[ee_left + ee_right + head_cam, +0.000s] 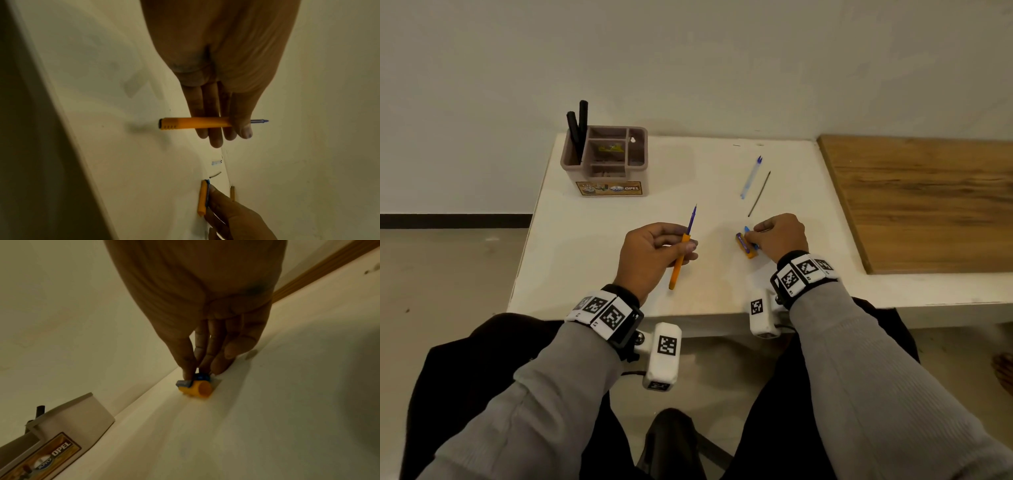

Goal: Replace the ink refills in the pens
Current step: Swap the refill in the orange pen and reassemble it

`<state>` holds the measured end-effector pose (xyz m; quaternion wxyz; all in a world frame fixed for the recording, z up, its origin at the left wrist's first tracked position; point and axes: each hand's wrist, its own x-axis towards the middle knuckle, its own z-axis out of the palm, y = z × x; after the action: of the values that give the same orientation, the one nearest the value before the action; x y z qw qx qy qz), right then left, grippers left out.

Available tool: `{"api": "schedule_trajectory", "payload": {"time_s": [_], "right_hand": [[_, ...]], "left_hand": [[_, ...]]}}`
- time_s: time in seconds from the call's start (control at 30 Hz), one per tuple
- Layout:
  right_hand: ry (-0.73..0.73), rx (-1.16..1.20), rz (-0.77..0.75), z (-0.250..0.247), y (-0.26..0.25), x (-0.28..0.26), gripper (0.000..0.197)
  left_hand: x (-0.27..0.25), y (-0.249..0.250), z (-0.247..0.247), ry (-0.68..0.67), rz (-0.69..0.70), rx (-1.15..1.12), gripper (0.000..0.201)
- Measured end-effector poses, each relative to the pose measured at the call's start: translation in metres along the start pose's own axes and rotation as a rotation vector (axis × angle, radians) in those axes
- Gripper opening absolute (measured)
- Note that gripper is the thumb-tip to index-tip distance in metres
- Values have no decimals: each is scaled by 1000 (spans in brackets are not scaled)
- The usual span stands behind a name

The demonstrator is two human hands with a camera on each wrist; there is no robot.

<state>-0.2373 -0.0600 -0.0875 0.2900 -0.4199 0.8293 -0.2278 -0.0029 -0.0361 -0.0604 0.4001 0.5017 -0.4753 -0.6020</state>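
My left hand [681,246] grips an orange pen barrel [678,265] above the white table [585,240], and a blue refill [691,219] sticks out of the barrel's far end. The left wrist view shows the barrel [185,123] crossing the fingers [213,138], with the refill tip [259,121] past the thumb. My right hand [777,236] rests on the table. Its thumb and fingertips [188,369] pinch a small blue pen part [202,378] that lies against a short orange cap [197,389], the same cap [745,246] seen from the head.
A clear blue pen tube [750,178] and a thin dark refill [759,194] lie beyond the right hand. A brown desk organizer [604,161] with two black pens [578,130] stands at the back left. A wooden board [928,202] adjoins the table on the right.
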Motion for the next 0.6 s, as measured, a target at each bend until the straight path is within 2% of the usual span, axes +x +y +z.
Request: {"api": "schedule_trajectory", "payload": {"time_s": [0.1,0.17,0.23,0.3,0.37,0.47,0.6], "right_hand": [[51,46,-57,-2,-8,-6,23],[35,297,-157,-4,-22,-17,13],[-80,623,-221,-8,-38,-32,5],[-208,878,-229,-10,-53,-45,8],[-257,920,-254,-8,-60,-51,13],[-281,825,-295,-4,-63,-55,18],[-292,840,-295,-4,-63,-57,17]], "left_hand": [[0,1,0,-1,0,2,23],[-1,1,1,-10,4,11,22],[-1,1,2,-24,7,25,21],[-2,1,3,-37,13,42,21],[-2,1,3,-47,22,52,21],[-2,1,2,-50,35,56,22],[-2,1,3,-46,37,62,23]]}}
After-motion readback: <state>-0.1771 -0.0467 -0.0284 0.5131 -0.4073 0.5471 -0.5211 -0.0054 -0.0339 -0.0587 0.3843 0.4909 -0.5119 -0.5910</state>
